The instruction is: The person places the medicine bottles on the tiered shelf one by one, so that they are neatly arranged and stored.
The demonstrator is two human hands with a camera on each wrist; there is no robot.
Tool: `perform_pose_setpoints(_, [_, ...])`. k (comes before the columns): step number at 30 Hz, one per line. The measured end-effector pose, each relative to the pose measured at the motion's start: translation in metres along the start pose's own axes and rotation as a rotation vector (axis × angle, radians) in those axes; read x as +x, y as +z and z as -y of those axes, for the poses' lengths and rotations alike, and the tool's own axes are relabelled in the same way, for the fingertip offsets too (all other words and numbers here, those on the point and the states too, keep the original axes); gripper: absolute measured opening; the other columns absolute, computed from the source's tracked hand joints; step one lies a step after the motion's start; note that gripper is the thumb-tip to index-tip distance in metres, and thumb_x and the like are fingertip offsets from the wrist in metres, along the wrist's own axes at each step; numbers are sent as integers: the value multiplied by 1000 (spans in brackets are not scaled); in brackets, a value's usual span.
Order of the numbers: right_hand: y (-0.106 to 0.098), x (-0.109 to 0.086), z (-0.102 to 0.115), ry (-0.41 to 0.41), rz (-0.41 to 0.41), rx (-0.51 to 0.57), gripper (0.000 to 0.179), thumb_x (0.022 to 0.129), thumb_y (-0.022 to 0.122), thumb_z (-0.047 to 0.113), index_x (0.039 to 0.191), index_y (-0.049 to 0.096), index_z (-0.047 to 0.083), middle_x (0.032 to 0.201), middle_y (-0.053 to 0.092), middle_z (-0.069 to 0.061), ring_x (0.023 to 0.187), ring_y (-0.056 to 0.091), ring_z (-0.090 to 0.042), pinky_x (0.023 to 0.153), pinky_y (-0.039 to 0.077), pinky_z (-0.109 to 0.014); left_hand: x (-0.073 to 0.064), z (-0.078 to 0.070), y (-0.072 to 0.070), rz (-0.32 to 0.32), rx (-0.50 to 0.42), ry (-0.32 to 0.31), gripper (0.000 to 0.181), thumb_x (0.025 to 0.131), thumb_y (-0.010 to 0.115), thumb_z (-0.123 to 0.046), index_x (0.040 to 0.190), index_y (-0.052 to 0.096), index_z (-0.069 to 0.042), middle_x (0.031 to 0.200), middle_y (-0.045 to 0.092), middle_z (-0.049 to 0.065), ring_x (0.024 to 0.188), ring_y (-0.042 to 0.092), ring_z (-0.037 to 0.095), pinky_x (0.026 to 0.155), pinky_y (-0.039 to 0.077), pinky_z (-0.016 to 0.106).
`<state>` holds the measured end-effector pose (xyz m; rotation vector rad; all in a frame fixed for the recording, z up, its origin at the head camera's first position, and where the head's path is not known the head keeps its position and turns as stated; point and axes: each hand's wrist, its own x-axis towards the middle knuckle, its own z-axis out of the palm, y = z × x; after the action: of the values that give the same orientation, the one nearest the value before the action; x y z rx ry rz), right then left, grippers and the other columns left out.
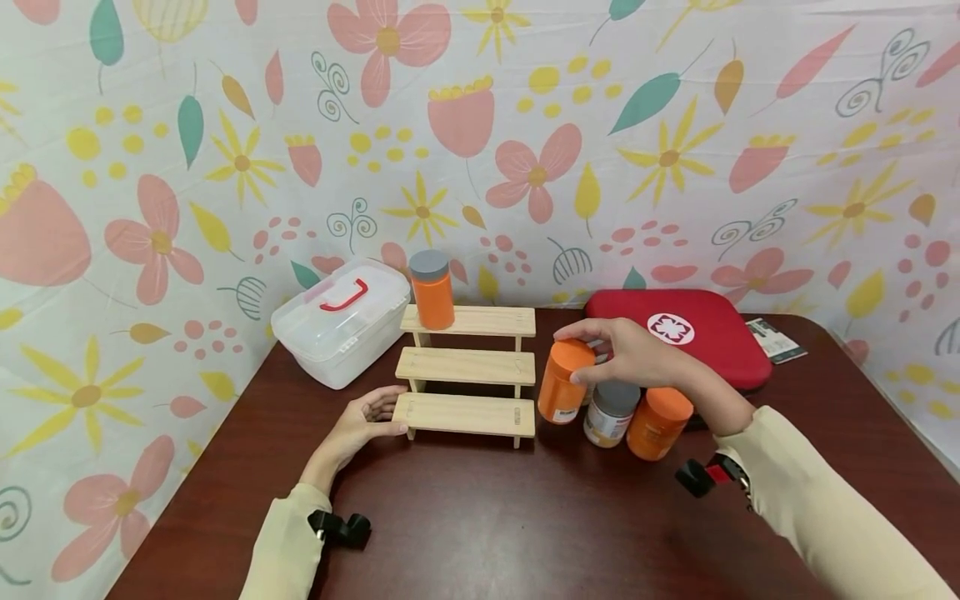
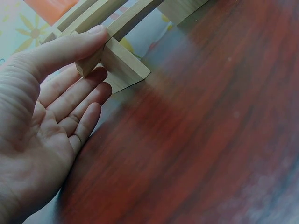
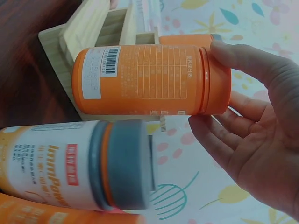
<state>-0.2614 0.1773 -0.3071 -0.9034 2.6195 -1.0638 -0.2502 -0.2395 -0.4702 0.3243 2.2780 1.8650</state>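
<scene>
Floral-printed cloth [image 1: 465, 187] hangs behind the dark reddish-brown wooden desk [image 1: 480, 525]. Head view: my right fingers [image 1: 597, 327] grip an orange cylindrical plastic bottle [image 1: 557, 390] near its top; left of them stands a pale three-tier wooden rack [image 1: 457, 413]. Left wrist view: my left fingers [image 2: 74, 93] pinch its end, a sensible brace. Right wrist view: squeezing firmly, I'd keep the bottle upright, clear of the grey-lidded white plastic jar [image 3: 56, 163] beneath those fingers.

In the head view, my right hand [image 1: 637, 354] covers part of the cylindrical orange bottle [image 1: 561, 390]; fine print on the white, grey-lidded jar [image 1: 609, 417] is too small to read. In the right wrist view, the lower edge cuts off another orange bottle [image 3: 56, 211]. In the left wrist view, the upper edge crops the stepped pale-wood shelf [image 2: 135, 18].
</scene>
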Motion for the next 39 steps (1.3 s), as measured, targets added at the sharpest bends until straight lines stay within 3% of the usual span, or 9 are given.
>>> perform_pose_setpoints(4, [-6,3,5,-11,-18,5,55,83,78,18,132,57,2,123,66,-12,105,63,-25,93,52,-45,0,-1,-1,3,-4,8,64,80,77,-6,138,50,0,132,56,24,101,59,9,87,50,20])
perform_pose_setpoints(12, [-15,8,13,-9,-34,14,56,84,76,16,134,55,2,128,63,-14,105,63,-24,87,54,-25,0,0,-1,4,-3,3,65,80,77,-6,138,50,1,132,56,24,101,59,8,88,49,20])
perform_pose_setpoints(18, [-20,21,22,-65,-55,-7,55,85,75,13,135,54,0,129,62,-15,108,62,-27,91,55,-34,-3,0,-1,0,4,-3,65,80,77,-6,138,50,0,132,56,24,101,59,8,88,49,20])
perform_pose_setpoints(28, [-25,48,47,-23,-127,18,55,87,73,16,136,54,4,134,59,-16,120,57,-30,101,49,-48,-2,-1,1,1,-19,1,65,80,77,-5,138,50,0,132,56,24,101,60,8,87,50,20])
perform_pose_setpoints(30, [-26,53,50,-17,-142,17,55,86,73,17,136,55,4,135,59,-16,122,55,-30,104,46,-49,-2,-1,2,3,-17,0,65,80,77,-6,138,50,0,132,56,23,100,60,8,88,50,20])
perform_pose_setpoints(39, [-27,82,58,40,-200,20,53,86,72,21,135,57,8,128,64,-15,121,56,-31,92,50,-41,0,1,1,1,-15,9,65,80,77,-6,138,50,1,131,57,24,100,60,9,86,50,20])
